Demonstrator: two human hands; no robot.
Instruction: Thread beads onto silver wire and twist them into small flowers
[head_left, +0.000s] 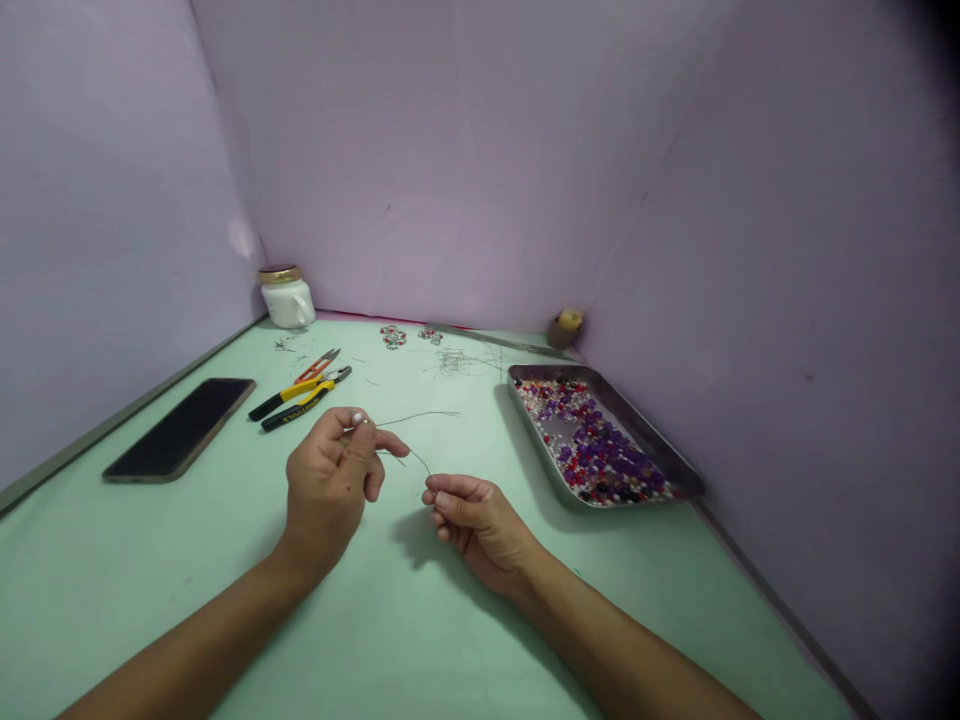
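Observation:
Thin wire (418,414) sticks out to the right from my left hand (335,470), which pinches it between thumb and fingers. A small whitish bead (358,417) shows at those fingertips; how it sits on the wire is hard to make out. Lower and to the right, my right hand (480,525) is closed with thumb against index finger on a curved wire end that runs up toward the left hand. Both hands are above the green tabletop (360,640). The fingers hide part of the wire.
To the right stands a metal tray (536,455) of mixed beads. Yellow-black pliers (304,400), red-handled snips (319,366) and a phone (180,430) lie left. Farther back are a white jar (289,302), beaded pieces (393,337), loose wire (457,360) and a yellow-brown object (566,328).

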